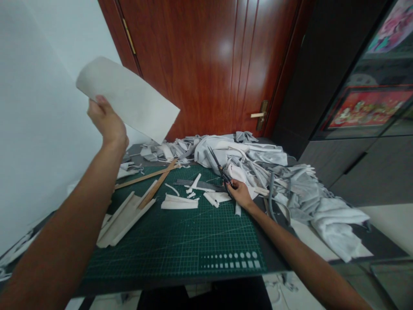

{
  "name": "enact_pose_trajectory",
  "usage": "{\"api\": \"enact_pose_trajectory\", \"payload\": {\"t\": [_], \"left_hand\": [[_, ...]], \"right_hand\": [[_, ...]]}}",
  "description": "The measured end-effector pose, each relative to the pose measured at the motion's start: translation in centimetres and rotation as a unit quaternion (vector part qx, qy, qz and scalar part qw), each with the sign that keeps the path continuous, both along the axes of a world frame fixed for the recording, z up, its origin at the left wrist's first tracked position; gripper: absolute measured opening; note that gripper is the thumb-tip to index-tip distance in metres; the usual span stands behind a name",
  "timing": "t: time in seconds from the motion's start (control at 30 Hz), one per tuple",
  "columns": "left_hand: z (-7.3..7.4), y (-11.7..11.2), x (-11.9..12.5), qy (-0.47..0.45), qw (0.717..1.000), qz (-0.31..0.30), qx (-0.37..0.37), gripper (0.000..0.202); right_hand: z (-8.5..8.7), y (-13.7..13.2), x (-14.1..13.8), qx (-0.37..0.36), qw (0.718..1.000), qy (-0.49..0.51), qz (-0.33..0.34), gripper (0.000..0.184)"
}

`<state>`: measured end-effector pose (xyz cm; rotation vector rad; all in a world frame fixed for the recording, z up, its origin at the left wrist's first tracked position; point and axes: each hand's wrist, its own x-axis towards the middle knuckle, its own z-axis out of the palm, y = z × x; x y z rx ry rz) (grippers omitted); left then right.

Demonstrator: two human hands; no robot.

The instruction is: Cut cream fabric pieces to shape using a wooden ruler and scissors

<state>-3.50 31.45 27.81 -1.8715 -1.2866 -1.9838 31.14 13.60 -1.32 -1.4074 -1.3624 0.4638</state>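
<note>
Raised at the upper left, my left hand (108, 118) grips the edge of a pale sheet (129, 94) that looks like stiff fabric or paper and bends over at its far end. My right hand (238, 193) is closed on the handles of black scissors (219, 165), whose blades point up and away, toward the scrap heap. The scissors are low over the right side of a green cutting mat (180, 237). Cut off-white pieces (179, 202) and a dark grey strip (200, 184) lie on the mat beside my right hand.
Two wooden strips (155, 176) cross at the mat's left, beside a folded pale piece (125, 215). Heaped grey and white fabric scraps (300, 189) run along the table's back and right. Beyond stand a wooden door (193, 64) and a dark cabinet (348, 159).
</note>
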Motion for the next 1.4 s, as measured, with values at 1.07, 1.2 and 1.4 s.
{"api": "enact_pose_trajectory", "payload": {"t": [1.07,1.2,1.4], "left_hand": [[-28.7,-19.7,1.4,0.536,0.785,-0.185,-0.249,0.053],[-28.9,-16.1,4.2,0.532,0.782,-0.155,-0.285,0.053],[-26.9,-9.6,8.8,0.508,0.768,-0.110,-0.374,0.056]], "right_hand": [[1.0,-1.2,-0.6,-0.004,0.994,-0.097,0.041,0.036],[0.2,-0.7,-0.2,-0.004,0.998,-0.050,0.023,0.040],[-0.3,0.1,0.7,0.004,1.000,0.000,0.001,0.049]]}}
